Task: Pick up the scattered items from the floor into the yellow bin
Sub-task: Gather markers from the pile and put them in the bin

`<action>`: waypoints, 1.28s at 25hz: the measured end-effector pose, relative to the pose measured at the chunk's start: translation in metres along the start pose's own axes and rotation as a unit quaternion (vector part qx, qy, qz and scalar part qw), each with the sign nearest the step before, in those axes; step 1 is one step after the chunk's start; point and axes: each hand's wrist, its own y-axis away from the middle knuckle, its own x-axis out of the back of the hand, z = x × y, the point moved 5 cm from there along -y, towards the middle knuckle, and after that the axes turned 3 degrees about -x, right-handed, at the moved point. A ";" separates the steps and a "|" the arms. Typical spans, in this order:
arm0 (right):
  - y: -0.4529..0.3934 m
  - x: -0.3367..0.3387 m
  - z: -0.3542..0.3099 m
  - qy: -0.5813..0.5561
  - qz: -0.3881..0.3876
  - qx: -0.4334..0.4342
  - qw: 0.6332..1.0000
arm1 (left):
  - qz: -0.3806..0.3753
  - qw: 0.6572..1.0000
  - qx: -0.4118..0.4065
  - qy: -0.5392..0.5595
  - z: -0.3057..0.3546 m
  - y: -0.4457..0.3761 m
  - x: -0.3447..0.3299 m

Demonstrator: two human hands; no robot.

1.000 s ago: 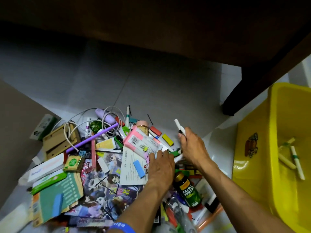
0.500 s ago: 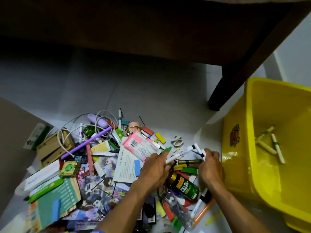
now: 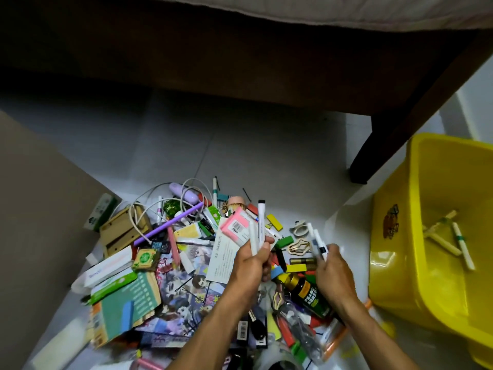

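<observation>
Scattered items [image 3: 170, 263] cover the floor [image 3: 240, 161] in front of me: books and boxes on the left, cables and pens further back, blocks and a dark bottle [image 3: 306, 292] near my wrists. My left hand [image 3: 252, 265] is clenched around two white markers [image 3: 257, 228], their tips pointing up above the pile. My right hand [image 3: 333, 268] grips another couple of markers [image 3: 318, 243], blurred, so I cannot count them surely. The yellow bin [image 3: 394, 263] stands just to the right, with a few white sticks [image 3: 453, 241] already lying inside. To do this well, I judge I should carry both handfuls across over the rim, keep them bunched so none slips, and let go low inside.
</observation>
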 end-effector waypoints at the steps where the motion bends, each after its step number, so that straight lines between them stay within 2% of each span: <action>1: 0.011 0.004 -0.015 -0.082 -0.026 0.027 0.996 | -0.006 1.000 0.005 0.017 0.007 0.007 0.000; 3: 0.031 0.016 -0.043 -0.266 -0.095 0.038 0.959 | -0.024 0.999 0.014 0.022 0.020 0.021 -0.006; 4: 0.042 0.025 -0.055 -0.348 -0.131 0.026 0.928 | -0.030 0.999 0.013 0.014 0.028 0.030 -0.012; 6: 0.064 0.045 -0.069 -0.499 -0.203 -0.022 0.842 | -0.039 0.999 0.013 0.000 0.046 0.051 -0.032; 8: 0.085 0.077 -0.072 -0.589 -0.249 -0.066 0.766 | -0.057 0.998 0.008 -0.001 0.061 0.071 -0.063; 10: 0.093 0.120 -0.061 -0.624 -0.235 -0.070 0.742 | -0.094 0.996 0.004 0.005 0.073 0.088 -0.107; 11: 0.093 0.142 -0.052 -0.632 -0.213 -0.072 0.742 | -0.110 0.994 0.010 0.001 0.078 0.095 -0.129; 13: 0.089 0.191 -0.014 -0.620 -0.146 -0.095 0.765 | -0.141 0.989 0.035 -0.017 0.080 0.110 -0.186; 16: 0.076 0.221 0.019 -0.583 -0.068 -0.152 0.795 | -0.147 0.985 0.063 -0.057 0.080 0.107 -0.229; 20: 0.050 0.249 0.059 -0.644 -0.038 -0.181 0.742 | -0.122 0.985 0.120 -0.036 0.067 0.096 -0.276; 23: 0.043 0.241 0.070 -0.662 -0.020 -0.172 0.729 | -0.128 0.983 0.127 0.026 0.060 0.089 -0.268; 26: 0.056 0.221 0.053 -0.659 -0.006 -0.135 0.740 | -0.103 0.990 0.071 0.063 0.063 0.092 -0.229; 29: 0.084 0.204 0.022 -0.633 0.008 -0.064 0.771 | -0.074 0.993 0.030 0.086 0.068 0.101 -0.183; 32: 0.123 0.167 -0.005 -0.612 -0.033 -0.043 0.789 | -0.025 0.997 0.035 0.062 0.054 0.116 -0.125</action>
